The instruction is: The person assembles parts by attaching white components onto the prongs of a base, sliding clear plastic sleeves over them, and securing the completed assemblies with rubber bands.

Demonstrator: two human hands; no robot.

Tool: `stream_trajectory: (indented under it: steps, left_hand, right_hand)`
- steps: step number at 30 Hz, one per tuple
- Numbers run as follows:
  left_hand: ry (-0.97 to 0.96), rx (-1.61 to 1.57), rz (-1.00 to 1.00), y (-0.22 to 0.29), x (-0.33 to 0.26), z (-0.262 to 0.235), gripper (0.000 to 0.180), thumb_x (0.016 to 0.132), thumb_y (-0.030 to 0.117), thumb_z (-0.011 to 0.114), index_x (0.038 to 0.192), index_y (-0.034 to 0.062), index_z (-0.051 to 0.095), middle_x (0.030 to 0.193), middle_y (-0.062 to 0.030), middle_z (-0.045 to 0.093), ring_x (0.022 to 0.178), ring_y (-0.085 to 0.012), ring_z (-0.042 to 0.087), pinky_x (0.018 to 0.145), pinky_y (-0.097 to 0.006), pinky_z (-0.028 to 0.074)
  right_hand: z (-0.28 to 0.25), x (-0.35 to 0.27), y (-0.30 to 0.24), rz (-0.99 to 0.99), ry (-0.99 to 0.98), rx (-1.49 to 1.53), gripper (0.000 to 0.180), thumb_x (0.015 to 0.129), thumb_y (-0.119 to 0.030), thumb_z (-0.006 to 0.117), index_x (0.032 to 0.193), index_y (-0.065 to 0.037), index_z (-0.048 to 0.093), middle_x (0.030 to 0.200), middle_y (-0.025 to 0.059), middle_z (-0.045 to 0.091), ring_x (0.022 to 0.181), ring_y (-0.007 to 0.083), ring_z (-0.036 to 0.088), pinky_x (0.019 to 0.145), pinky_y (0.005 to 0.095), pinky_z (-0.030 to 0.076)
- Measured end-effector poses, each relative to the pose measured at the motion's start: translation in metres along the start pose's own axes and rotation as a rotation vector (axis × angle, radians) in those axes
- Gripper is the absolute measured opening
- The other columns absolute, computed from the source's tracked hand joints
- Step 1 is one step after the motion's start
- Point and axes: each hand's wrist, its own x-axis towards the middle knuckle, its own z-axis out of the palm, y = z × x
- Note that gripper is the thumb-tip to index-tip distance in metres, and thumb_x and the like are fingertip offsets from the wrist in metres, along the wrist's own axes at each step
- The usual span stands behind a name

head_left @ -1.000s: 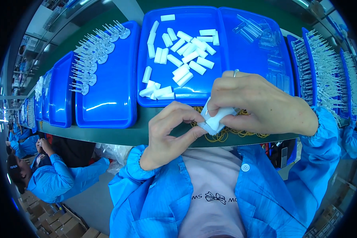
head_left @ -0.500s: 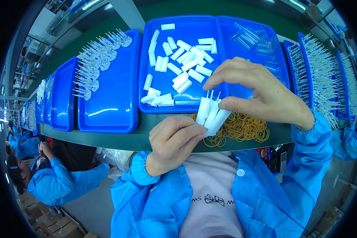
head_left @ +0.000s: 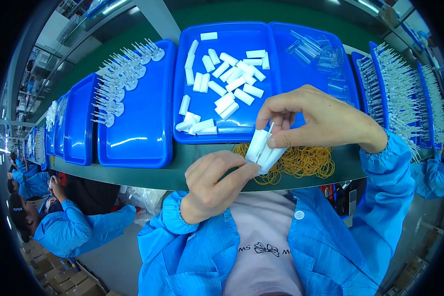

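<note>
The left hand [head_left: 214,185] cups a bundle of white sleeves [head_left: 262,152] from below; the right hand [head_left: 320,121] pinches its top, over the yellow bands [head_left: 306,160]. They look light, stiff and slick, best gripped round the middle. Beyond sits a blue tray [head_left: 222,135].

Green surface [head_left: 133,173] carries a row of blue trays [head_left: 138,123] set side by side along its length, touching or nearly so. A loose heap of yellow rubber bands [head_left: 306,160] lies at the near edge.
</note>
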Motion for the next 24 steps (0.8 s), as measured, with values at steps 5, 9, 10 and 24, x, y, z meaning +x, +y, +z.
stream_trajectory:
  steps: [5,9,10,24]
  left_hand:
    - [-0.002,0.002,0.017,0.0,0.0,-0.001,0.031,0.057,0.007,0.072,0.087,0.0103,0.072,0.08,-0.0014,0.063,0.071,-0.0183,0.063,0.057,-0.028,0.05]
    - [0.011,0.024,0.03,0.001,0.0,-0.003,0.031,0.057,0.008,0.07,0.088,0.0107,0.072,0.081,-0.0013,0.063,0.072,-0.0183,0.063,0.058,-0.028,0.05]
    - [0.012,0.023,0.03,0.001,0.0,-0.003,0.031,0.057,0.008,0.07,0.088,0.0107,0.072,0.081,-0.0013,0.063,0.072,-0.0183,0.063,0.058,-0.028,0.05]
    - [0.083,0.153,0.137,0.008,0.005,-0.011,0.031,0.06,0.008,0.074,0.09,0.014,0.073,0.095,-0.0054,0.068,0.078,-0.0175,0.063,0.061,-0.025,0.051]
  right_hand:
    - [0.002,0.002,0.001,-0.105,0.023,0.041,0.022,0.08,-0.022,0.072,0.085,-0.003,0.064,0.076,0.0055,0.064,0.071,0.0131,0.06,0.063,0.0282,0.046]
    - [0.003,0.002,-0.006,-0.108,0.008,0.067,0.021,0.08,-0.022,0.07,0.084,-0.002,0.063,0.076,0.005,0.063,0.072,0.0124,0.059,0.064,0.0281,0.046]
    - [0.003,0.001,-0.011,-0.069,-0.015,0.053,0.018,0.081,-0.017,0.071,0.084,-0.002,0.063,0.079,0.0045,0.064,0.072,0.0123,0.058,0.065,0.0277,0.047]
    - [0.01,0.001,-0.011,0.109,-0.043,0.32,0.013,0.084,-0.014,0.068,0.08,-0.003,0.062,0.079,0.0011,0.063,0.079,0.0094,0.055,0.076,0.0273,0.044]
